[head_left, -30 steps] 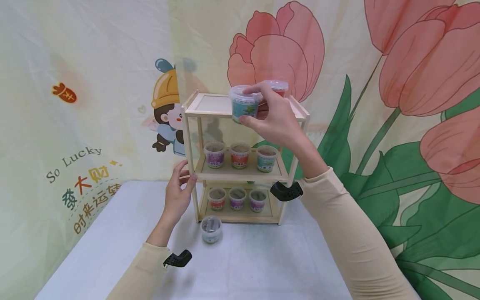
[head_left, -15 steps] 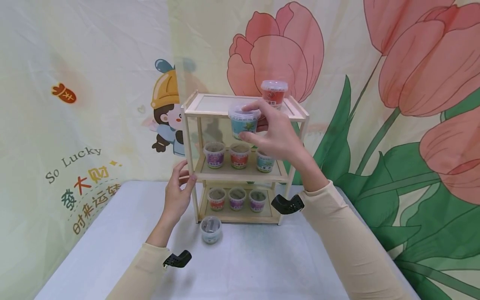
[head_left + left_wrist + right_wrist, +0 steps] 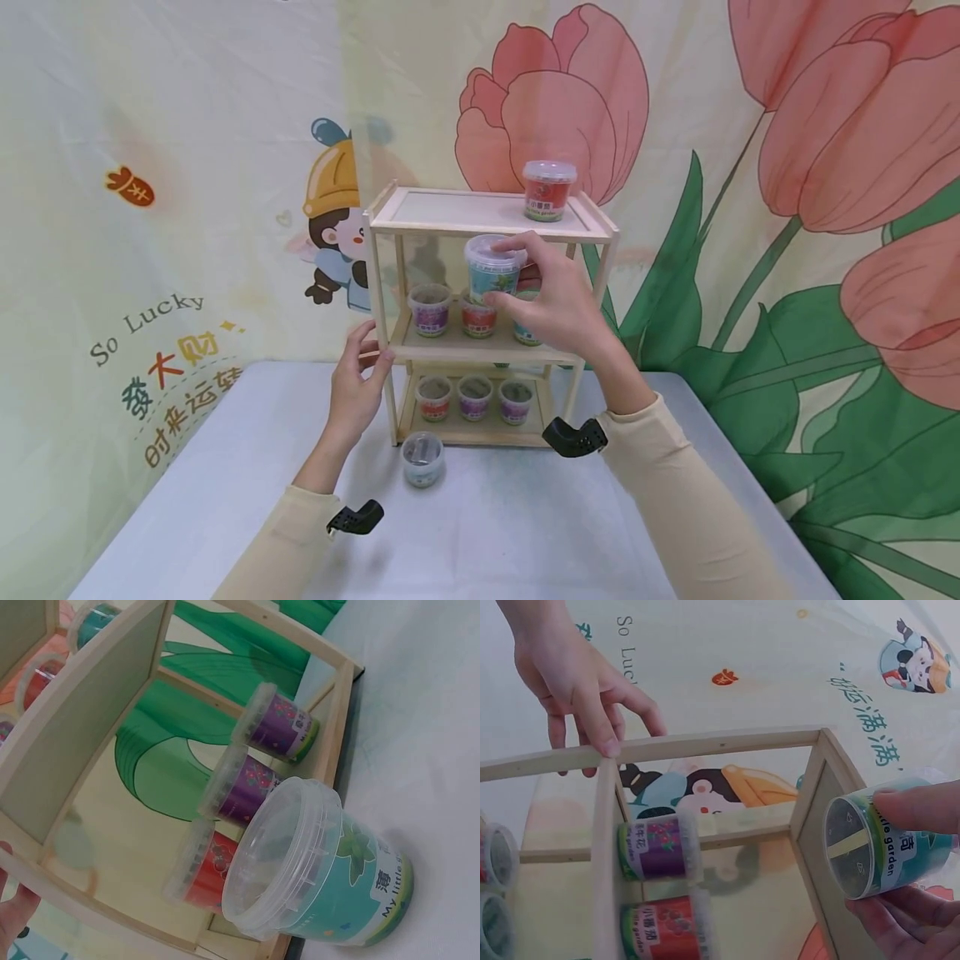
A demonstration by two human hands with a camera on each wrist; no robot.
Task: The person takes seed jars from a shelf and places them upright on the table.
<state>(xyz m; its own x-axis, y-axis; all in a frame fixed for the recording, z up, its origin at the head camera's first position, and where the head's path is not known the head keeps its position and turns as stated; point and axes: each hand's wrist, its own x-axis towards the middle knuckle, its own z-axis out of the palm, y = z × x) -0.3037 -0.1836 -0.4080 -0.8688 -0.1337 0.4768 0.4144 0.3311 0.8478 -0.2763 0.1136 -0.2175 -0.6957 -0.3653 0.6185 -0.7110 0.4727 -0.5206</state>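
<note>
My right hand (image 3: 508, 273) pinches a teal-labelled tub with a clear lid (image 3: 489, 268) in front of the middle tier of a wooden three-tier shelf (image 3: 384, 218). In the right wrist view the teal tub (image 3: 876, 847) shows its base, with my fingers (image 3: 922, 806) over it. My left hand (image 3: 372, 352) holds the shelf's front left post; that left hand (image 3: 577, 675) lies over the wooden rail. A red tub (image 3: 550, 190) stands on the top tier.
A purple tub (image 3: 429, 308) and a red tub (image 3: 477, 319) stand on the middle tier, three more on the bottom tier (image 3: 475, 397). One teal tub (image 3: 422, 458) (image 3: 322, 877) stands on the white table (image 3: 525, 533) before the shelf. A printed cloth hangs behind.
My right hand has brought the teal tub down from the top tier's level to in front of the middle tier. The left hand has stayed on the post.
</note>
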